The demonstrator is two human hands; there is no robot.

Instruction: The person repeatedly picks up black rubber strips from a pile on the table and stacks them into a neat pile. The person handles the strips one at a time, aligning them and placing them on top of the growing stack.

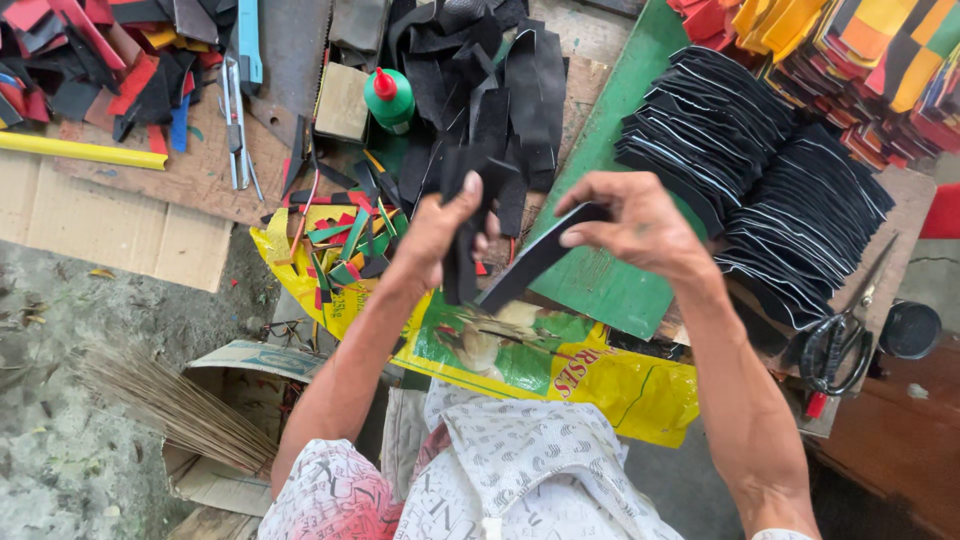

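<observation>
Black strip point(535, 258) slants from right hand point(640, 225) down toward left hand point(440, 230), right fingers pinched on its upper end, left fingers clamped on black scraps point(462, 265).

glue bottle point(390, 98) behind hands, scissors point(838, 345) right, broom point(170, 400) left

We find open room on the green board point(600, 280); black stacks point(760, 190) crowd its right, black strips point(480, 90) its left.

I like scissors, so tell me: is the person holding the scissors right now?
No. The scissors lie on the bench by the black stacks, while both the left hand and right hand hold black strips.
</observation>
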